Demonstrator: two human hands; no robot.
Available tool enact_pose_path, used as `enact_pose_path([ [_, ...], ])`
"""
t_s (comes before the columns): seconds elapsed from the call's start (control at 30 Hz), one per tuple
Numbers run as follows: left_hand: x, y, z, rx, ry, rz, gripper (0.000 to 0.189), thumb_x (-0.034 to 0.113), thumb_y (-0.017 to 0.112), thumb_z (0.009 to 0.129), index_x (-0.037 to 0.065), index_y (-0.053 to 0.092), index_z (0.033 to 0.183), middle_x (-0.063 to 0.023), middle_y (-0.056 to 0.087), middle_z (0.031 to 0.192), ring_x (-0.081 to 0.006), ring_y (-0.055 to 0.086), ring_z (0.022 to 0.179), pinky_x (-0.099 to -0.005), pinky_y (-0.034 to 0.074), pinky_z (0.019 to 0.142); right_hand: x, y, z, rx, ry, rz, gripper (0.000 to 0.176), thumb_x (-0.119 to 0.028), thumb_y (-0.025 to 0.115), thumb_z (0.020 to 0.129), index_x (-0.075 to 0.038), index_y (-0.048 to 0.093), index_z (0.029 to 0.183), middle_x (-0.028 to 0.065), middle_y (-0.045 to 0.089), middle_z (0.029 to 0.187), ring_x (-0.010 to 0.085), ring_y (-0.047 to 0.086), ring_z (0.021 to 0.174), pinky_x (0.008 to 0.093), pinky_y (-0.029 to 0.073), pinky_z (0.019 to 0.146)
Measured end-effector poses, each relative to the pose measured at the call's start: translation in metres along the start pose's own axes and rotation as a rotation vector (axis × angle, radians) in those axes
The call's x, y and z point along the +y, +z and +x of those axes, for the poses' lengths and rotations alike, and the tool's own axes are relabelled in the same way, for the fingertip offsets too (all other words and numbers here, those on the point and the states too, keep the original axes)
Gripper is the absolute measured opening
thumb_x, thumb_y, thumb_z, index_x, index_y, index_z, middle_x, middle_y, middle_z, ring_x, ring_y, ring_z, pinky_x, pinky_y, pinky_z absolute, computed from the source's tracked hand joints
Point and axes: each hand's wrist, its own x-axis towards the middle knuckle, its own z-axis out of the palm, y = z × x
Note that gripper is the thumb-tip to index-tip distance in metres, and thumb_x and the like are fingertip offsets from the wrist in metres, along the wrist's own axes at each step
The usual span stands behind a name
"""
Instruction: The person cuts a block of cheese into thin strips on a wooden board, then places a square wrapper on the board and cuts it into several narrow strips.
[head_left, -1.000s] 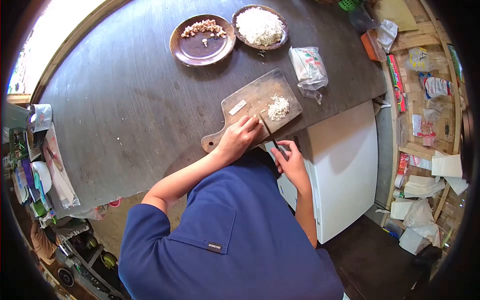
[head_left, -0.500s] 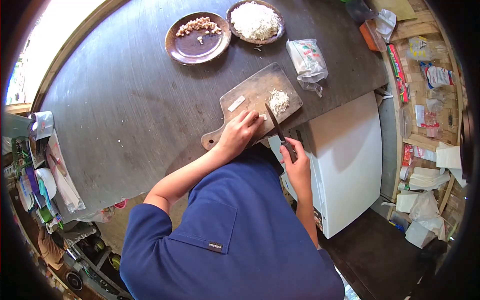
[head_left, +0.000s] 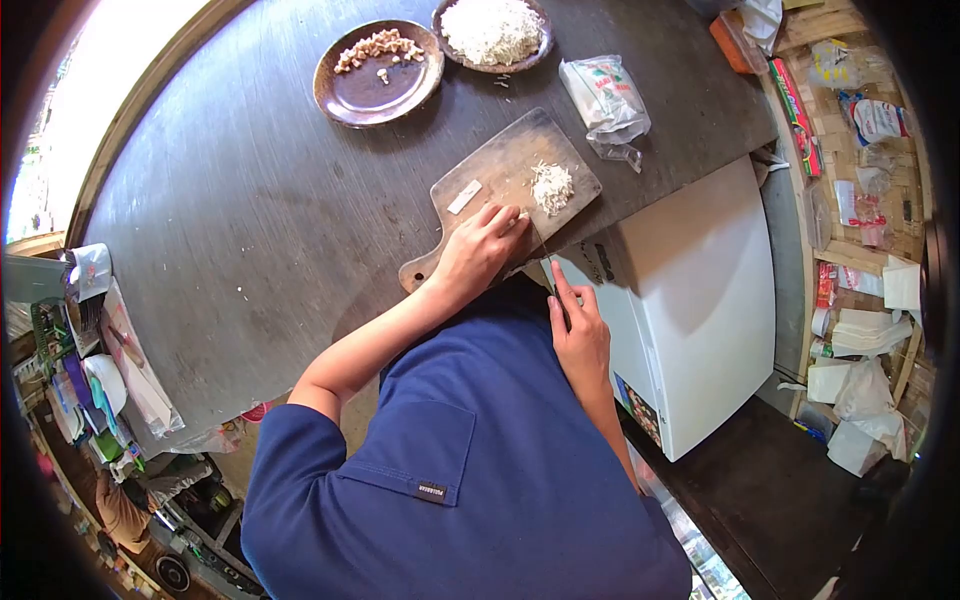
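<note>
On the wooden cutting board [head_left: 492,168] near the table's front edge, my left hand [head_left: 482,245] pinches a small white piece [head_left: 522,214] with bent fingers. My right hand [head_left: 580,325] grips a knife [head_left: 542,243], its blade edge-on beside my left fingertips and hard to see. A pile of thin white shreds [head_left: 552,188] lies on the board's right part, past the blade. One flat white strip [head_left: 465,197] rests farther left on the board, touched by neither hand.
Behind the board stand a brown plate [head_left: 385,98] with small brown pieces and a bowl [head_left: 548,40] heaped with white shreds. A plastic-wrapped packet [head_left: 607,100] lies to their right. A white fridge-like box [head_left: 700,310] stands right of my right hand.
The knife blade has turned from a broad slant to nearly edge-on beside my left fingertips. My right index finger now stretches along the knife. The whole view has shifted slightly.
</note>
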Motion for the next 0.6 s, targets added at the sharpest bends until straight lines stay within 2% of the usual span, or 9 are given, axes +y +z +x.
enact_pose_path([
  [0.23,0.003,0.005,-0.001,0.023,-0.017,0.009,0.04,0.009,0.069,0.086,0.001,0.072,0.125,-0.0094,0.065,0.121,-0.0261,0.064,0.113,-0.0363,0.058,0.095,-0.001,0.005,-0.004,0.02,-0.013,-0.084,0.056,-0.024,0.062,0.109,-0.033,0.05,0.163,0.0112,0.062,0.109,0.0347,0.07,0.078,0.0475,0.059,0.068],
  [0.37,0.002,0.007,-0.002,0.04,-0.02,0.007,0.041,0.009,0.068,0.085,-0.001,0.072,0.125,-0.0092,0.065,0.121,-0.026,0.065,0.113,-0.0361,0.058,0.097,-0.001,0.006,0.0,-0.01,-0.034,-0.124,0.056,-0.025,0.06,0.11,-0.033,0.048,0.164,0.0119,0.06,0.101,0.0361,0.068,0.073,0.049,0.058,0.065],
  [0.43,0.0,0.007,-0.001,0.021,0.037,0.033,0.047,0.014,0.065,0.086,-0.004,0.068,0.128,-0.0105,0.062,0.119,-0.0259,0.062,0.115,-0.0343,0.056,0.1,0.003,0.008,0.002,-0.024,-0.034,-0.155,0.056,-0.025,0.06,0.11,-0.033,0.048,0.164,0.0121,0.059,0.098,0.0366,0.067,0.072,0.0494,0.058,0.065],
  [0.6,0.002,0.003,0.001,0.014,0.032,0.017,0.045,0.015,0.065,0.085,-0.004,0.067,0.127,-0.0103,0.062,0.119,-0.0254,0.063,0.114,-0.0335,0.057,0.098,0.005,0.019,0.022,0.039,-0.102,-0.144,0.058,-0.025,0.062,0.11,-0.034,0.047,0.165,0.0117,0.057,0.092,0.0366,0.065,0.067,0.0477,0.057,0.061],
])
